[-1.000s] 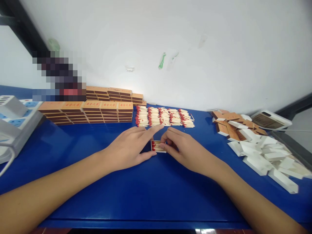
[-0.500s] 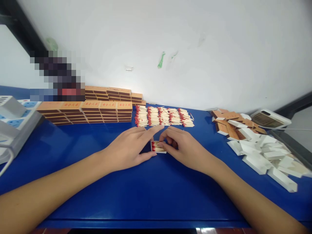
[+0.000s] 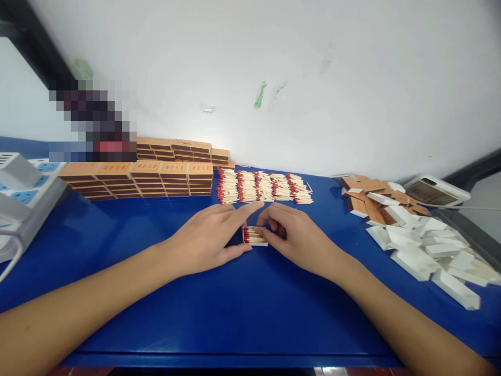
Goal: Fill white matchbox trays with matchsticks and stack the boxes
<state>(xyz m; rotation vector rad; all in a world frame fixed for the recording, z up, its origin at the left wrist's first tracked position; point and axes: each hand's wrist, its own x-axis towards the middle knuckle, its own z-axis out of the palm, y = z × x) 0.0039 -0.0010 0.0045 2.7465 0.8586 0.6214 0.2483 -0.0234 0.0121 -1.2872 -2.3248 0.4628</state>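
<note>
Blue table (image 3: 235, 318) carried the lot: matchbox stack (image 3: 148, 180) on the left, white cardboard pieces (image 3: 417, 261) on the right, match piles (image 3: 264, 188) beyond my hands.

Left hand (image 3: 205, 235): palm down at the tray's left end, index stretched out past the far side. Thumb sat at the near wall, another fingertip at the far wall; I read that as a light clamp across the tray.

Right hand (image 3: 301, 237): fingers curled at the other end, thumb and index almost together over the matches. Couldn't tell whether they pinched any or just pressed.

Tray (image 3: 256, 244): flat on the table between both hands, open side up. Looked like thin card, so I judged it very light, bendy, easy to crush (and likely to skid on that shiny top). Best hold was low across the long walls, squeezed gently.

Matches (image 3: 250, 235): lying in the tray, red heads left. I figured stiff, nearly weightless, snappable, apt to roll. Best hold was the bare wood ends, clear of the heads.
</note>
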